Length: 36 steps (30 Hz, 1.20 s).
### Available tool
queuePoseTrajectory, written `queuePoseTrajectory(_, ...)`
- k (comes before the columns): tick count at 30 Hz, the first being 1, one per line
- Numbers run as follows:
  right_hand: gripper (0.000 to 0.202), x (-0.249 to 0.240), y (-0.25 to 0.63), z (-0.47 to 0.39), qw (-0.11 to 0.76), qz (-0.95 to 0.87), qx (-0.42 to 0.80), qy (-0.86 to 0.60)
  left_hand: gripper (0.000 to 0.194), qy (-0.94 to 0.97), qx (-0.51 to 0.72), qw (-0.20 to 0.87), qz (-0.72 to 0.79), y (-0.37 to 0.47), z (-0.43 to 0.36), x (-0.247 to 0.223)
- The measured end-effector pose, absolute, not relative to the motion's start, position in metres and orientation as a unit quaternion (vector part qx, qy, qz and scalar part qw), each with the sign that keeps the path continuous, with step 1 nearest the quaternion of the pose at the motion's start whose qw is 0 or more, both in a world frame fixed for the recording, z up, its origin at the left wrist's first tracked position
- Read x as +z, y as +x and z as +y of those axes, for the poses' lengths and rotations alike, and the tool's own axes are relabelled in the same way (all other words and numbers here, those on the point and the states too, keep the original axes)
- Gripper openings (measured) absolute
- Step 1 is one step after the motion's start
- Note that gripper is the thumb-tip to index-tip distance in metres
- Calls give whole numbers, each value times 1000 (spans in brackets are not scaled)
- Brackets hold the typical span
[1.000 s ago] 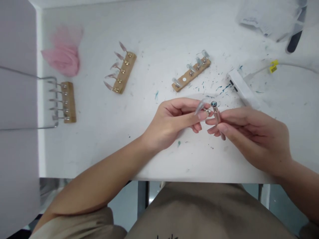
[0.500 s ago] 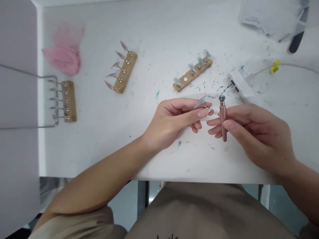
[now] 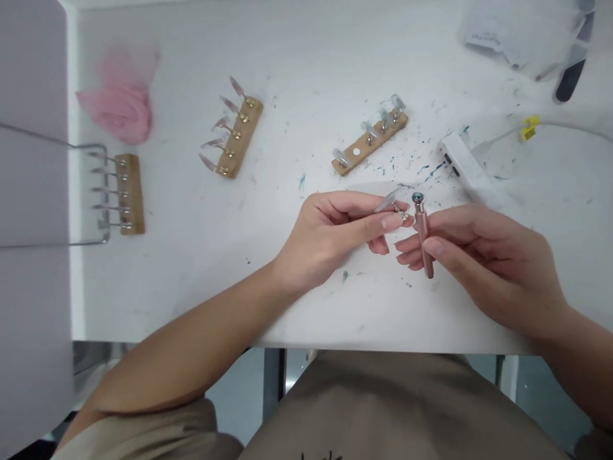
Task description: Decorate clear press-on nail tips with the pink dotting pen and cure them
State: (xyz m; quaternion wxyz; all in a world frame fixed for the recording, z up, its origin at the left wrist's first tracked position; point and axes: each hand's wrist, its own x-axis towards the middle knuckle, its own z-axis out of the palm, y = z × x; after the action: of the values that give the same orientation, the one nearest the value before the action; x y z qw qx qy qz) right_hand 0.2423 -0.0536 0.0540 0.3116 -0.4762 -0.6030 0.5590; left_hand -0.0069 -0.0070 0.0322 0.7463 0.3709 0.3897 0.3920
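Observation:
Between the thumb and fingers of my left hand (image 3: 335, 236) is a small metal stand with a clear nail tip (image 3: 387, 200) on it. My right hand (image 3: 493, 262) pinches a pink metallic pen-like tool (image 3: 424, 243), its round dark head pointing up and tilted left, close to my left fingertips. Above the hands lies a wooden strip (image 3: 368, 150) bearing several clear nail tips on metal stands, with one bare white spot. A white device (image 3: 467, 167) with a cable is just beyond my right hand.
Two more wooden strips (image 3: 244, 137) (image 3: 131, 195) with nail tips stand to the left. A pink cloth (image 3: 122, 112) lies at the back left, near a bent metal wire frame (image 3: 106, 191). Plastic packets (image 3: 522, 32) and a dark-ended tool (image 3: 569, 82) are at the back right. Blue-green specks dot the table (image 3: 191, 268).
My right hand has moved slightly left and down, and the pink tool now leans left, its head nearer the nail tip. My left hand has barely moved.

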Motion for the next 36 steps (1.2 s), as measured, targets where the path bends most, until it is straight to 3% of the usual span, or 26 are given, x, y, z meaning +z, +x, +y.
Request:
queuePoseTrajectory(12,63,51,242,-54,284,-587,589,-477,43,414,394,720,393,-6,-9,32)
queuePoseTrajectory(36,64,53,244,-56,269,-594,592,-475,36,395,387,738,387,-8,-8,32)
